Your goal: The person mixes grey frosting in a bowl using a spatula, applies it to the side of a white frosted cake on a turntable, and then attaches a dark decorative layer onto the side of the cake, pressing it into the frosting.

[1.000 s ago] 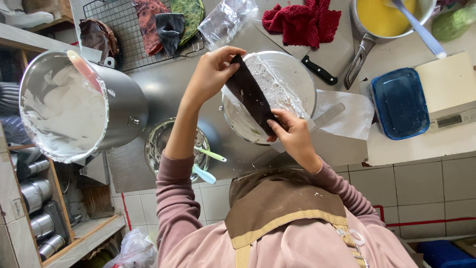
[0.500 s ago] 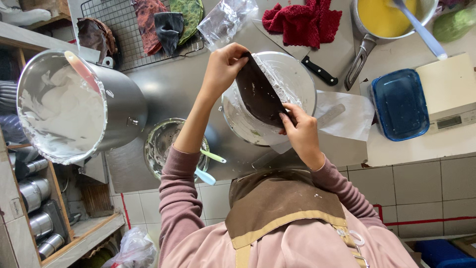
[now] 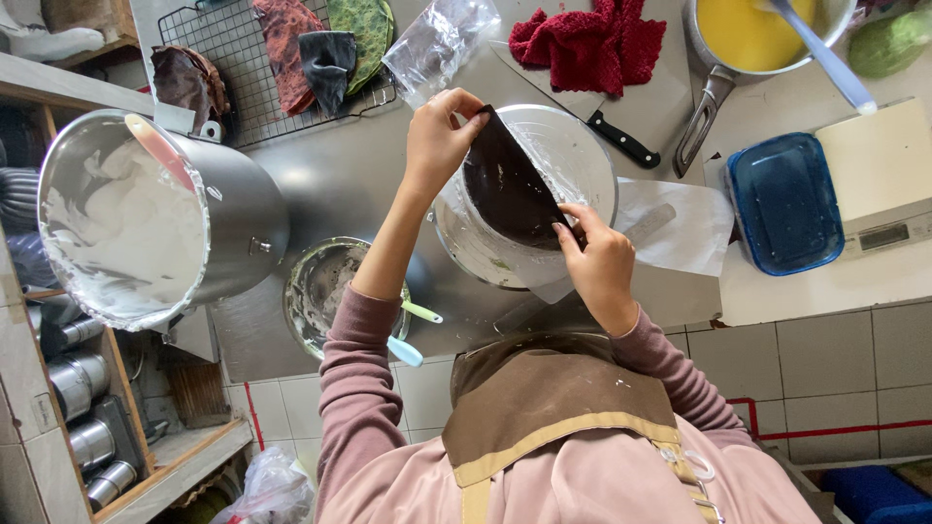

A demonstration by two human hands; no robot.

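Observation:
My left hand (image 3: pixel 439 144) pinches the top edge of a thin, dark brown round cake layer (image 3: pixel 507 190). My right hand (image 3: pixel 600 264) grips the same layer at its lower right edge. The layer hangs tilted over a round white cream-coated cake (image 3: pixel 573 155), covering its left half. Both arms wear pink sleeves, and a brown apron shows below.
A large steel pot (image 3: pixel 228 209) with white cream and a pink spatula stands at left. Near it sits a small bowl (image 3: pixel 325 286) with spatulas. Behind are a wire rack (image 3: pixel 243 92) of coloured layers, a plastic bag (image 3: pixel 437 39), a knife (image 3: pixel 610 133), a red cloth (image 3: pixel 587 39), a pan of yellow liquid (image 3: pixel 748 34), a blue container (image 3: pixel 782 199) and a scale (image 3: pixel 888 175).
The dark layer has swung from nearly edge-on to showing its broad face. Both hands have shifted with it over the cream-coated cake.

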